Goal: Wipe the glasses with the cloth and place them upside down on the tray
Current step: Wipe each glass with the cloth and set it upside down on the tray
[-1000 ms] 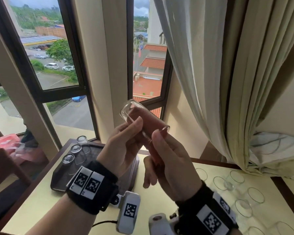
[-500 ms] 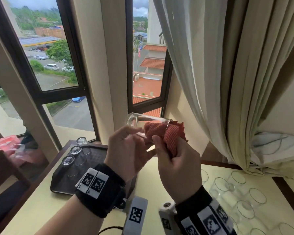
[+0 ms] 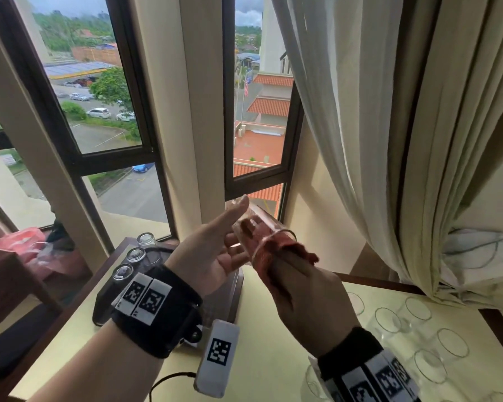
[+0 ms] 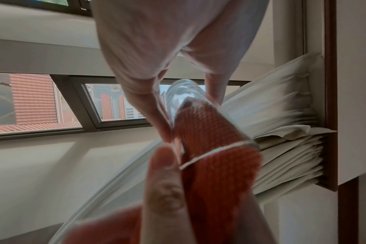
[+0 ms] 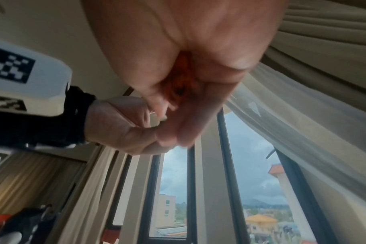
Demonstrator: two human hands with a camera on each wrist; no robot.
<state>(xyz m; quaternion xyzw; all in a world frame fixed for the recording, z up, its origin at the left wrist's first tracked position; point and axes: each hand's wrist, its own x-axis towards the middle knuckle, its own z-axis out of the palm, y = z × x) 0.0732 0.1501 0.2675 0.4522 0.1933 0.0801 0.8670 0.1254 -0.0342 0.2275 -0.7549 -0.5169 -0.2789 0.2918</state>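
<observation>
Glass [image 3: 254, 227] thin, slick, fragile; left hand [image 3: 212, 253] flat-fingered against wall, right hand [image 3: 305, 297] clutching cloth [image 3: 276, 250] stuffed inside; grip mid-wall.

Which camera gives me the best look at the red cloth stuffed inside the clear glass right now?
The left wrist view: the red woven cloth fills the clear glass tumbler, weave and rim sharp. The head view shows it smaller, partly behind the right hand. The right wrist view shows only an orange scrap between blurred fingers.
</observation>
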